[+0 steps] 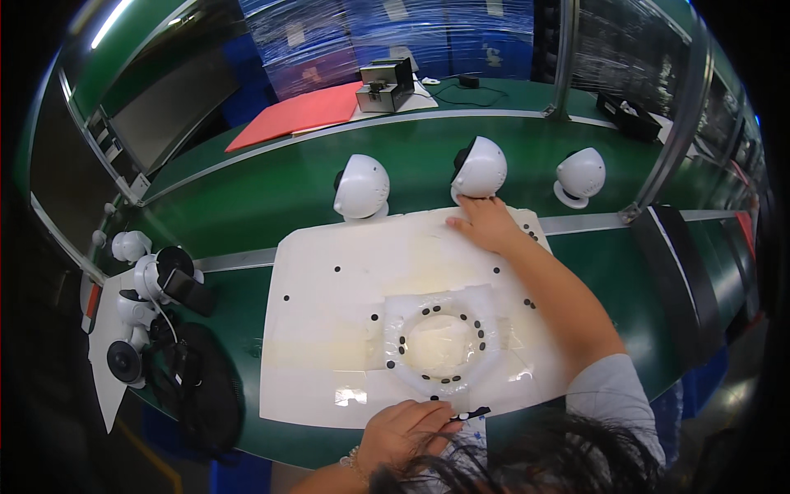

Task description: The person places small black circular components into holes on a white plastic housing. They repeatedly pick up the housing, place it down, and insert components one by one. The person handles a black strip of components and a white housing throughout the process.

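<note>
My right hand (490, 224) reaches to the shelf's front edge, fingertips against the base of the middle white round camera (481, 169). Its thumb stands apart from the camera, and the fingertips are partly hidden. Two similar cameras stand beside it, a left one (363, 188) and a right one (583, 175). At the near edge of the white board (317, 329), my left hand (403, 432) is closed on a small white sheet with blue marks (471, 436). A black strip (473, 413) lies at the sheet's top. Hair hides part of the sheet.
A taped foam ring (395, 329) with small black dots lies on the board. Several white cameras with a cable (148, 280) and a black bag (202, 387) crowd the left. Behind are a metal box (383, 97) and red sheet (304, 115); a black panel (671, 272) leans right.
</note>
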The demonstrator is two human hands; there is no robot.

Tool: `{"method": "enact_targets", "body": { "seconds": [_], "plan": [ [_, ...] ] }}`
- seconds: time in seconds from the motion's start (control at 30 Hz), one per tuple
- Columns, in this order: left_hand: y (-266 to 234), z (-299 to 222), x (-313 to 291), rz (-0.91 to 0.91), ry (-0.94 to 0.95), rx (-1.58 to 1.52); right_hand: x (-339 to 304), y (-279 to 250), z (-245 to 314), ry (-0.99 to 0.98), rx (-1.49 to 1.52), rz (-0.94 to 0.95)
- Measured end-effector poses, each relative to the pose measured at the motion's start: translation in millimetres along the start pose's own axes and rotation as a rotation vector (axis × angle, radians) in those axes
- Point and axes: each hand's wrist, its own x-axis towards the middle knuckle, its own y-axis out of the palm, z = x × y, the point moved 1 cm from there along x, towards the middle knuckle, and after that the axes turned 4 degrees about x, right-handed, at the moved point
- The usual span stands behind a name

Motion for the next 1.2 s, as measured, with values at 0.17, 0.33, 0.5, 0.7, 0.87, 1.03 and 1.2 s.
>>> {"method": "enact_targets", "body": {
  "seconds": [0.17,0.33,0.5,0.7,0.87,1.03,1.2],
  "plan": [
    [-3,0,5,0.033,0.019,0.011,31,-8,-16,0.226,0.118,-0.149],
    [-3,-2,2,0.014,0.026,0.051,23,-78,19,0.27,0.614,-0.231],
    [-6,-4,3,0.052,0.05,0.051,-39,-148,71,0.522,1.47,0.147],
    [-3,-13,7,-0.038,0.06,0.094,-93,-144,107,0.619,1.53,0.368],
    [-3,-15,9,-0.032,0.092,0.109,-115,-159,107,0.262,0.965,0.029],
    [-5,-14,4,-0.067,0.146,0.115,-157,-190,114,-0.242,1.004,0.255],
    [-8,-16,3,-0.083,0.177,0.103,-175,-189,128,0.169,1.367,0.676]
  ]
}}
